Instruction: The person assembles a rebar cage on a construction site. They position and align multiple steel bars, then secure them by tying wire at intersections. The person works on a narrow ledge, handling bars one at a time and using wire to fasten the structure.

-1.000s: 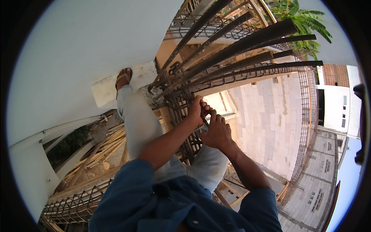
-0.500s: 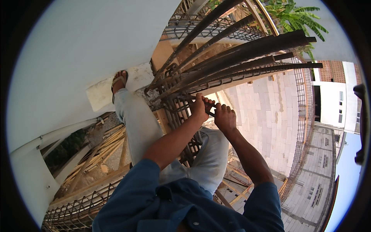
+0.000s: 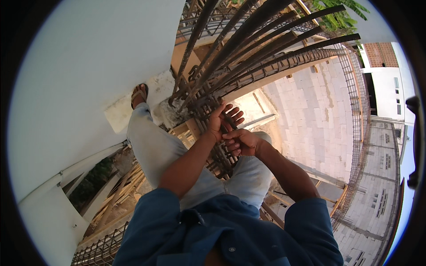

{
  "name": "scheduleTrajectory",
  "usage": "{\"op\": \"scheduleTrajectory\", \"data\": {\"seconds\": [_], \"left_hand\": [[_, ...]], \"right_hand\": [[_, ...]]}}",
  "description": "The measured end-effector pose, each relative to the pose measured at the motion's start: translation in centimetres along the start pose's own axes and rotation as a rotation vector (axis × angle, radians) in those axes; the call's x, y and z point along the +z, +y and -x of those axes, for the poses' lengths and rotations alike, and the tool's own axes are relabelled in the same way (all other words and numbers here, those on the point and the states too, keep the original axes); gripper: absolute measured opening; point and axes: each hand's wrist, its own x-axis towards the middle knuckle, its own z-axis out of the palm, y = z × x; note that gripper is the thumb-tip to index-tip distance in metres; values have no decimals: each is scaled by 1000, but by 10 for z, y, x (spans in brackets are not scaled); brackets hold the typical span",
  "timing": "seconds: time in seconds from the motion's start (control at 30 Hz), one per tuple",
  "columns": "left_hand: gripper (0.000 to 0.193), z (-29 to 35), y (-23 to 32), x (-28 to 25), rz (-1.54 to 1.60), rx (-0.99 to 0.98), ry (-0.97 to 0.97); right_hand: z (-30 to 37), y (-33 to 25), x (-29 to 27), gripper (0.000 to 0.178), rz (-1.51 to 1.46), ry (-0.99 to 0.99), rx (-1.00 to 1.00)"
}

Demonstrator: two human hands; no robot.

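Head view: half a second ago both hands were closed around a short dark implement above the steelwork; at this moment the left hand [image 3: 216, 124] is turned partly palm up with its fingers spread apart, and the right hand [image 3: 247, 142] is drawn in close to the left wrist, fingers bent. This is judged to mean that the two-handed hold on the dark implement has been let go or is being rearranged, so that little force appears to reach the steelwork now. The implement itself cannot be made out with certainty; a dark strip behind the left fingers may be it or a bar. The right thumb side overlaps the heel of the left hand in view; whether the bent fingers are clamped on anything cannot be told. The rebar cage [image 3: 224, 162] lies beneath both hands, running between the knees of the jeans [image 3: 162, 144], and its upper part passes just beyond the left fingertips towards the foot of the long steel bars [image 3: 262, 21], which fan upward well apart from the right hand
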Motion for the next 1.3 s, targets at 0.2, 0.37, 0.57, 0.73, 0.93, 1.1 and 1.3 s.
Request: {"op": "scheduleTrajectory", "data": {"seconds": [0.2, 0.37, 0.57, 0.73, 0.93, 1.1, 1.3], "left_hand": [[34, -16, -2, -2, -41, 22, 10], [32, -27, -16, 11, 11, 124, 153], [39, -19, -14, 14, -111, 88, 297], [43, -4, 0, -5, -280, 54, 232], [36, 0, 6, -4, -320, 44, 241], [32, -11, -8, -2, -519, 112, 529], [24, 2, 12, -11, -595, 33, 315]], "right_hand": [[29, -19, 26, 67, 902, 682, 5], [7, 26, 28, 61, 1917, 1406, -523], [-14, 30, -7, 24, 1551, 1239, -356], [-8, 28, -4, 26, 327, 287, -258], [-3, 34, -1, 54, 324, 416, -230], [-15, 56, 12, 55, 1030, 854, -677], [-31, 57, 15, 35, 1133, 888, -562]]}}
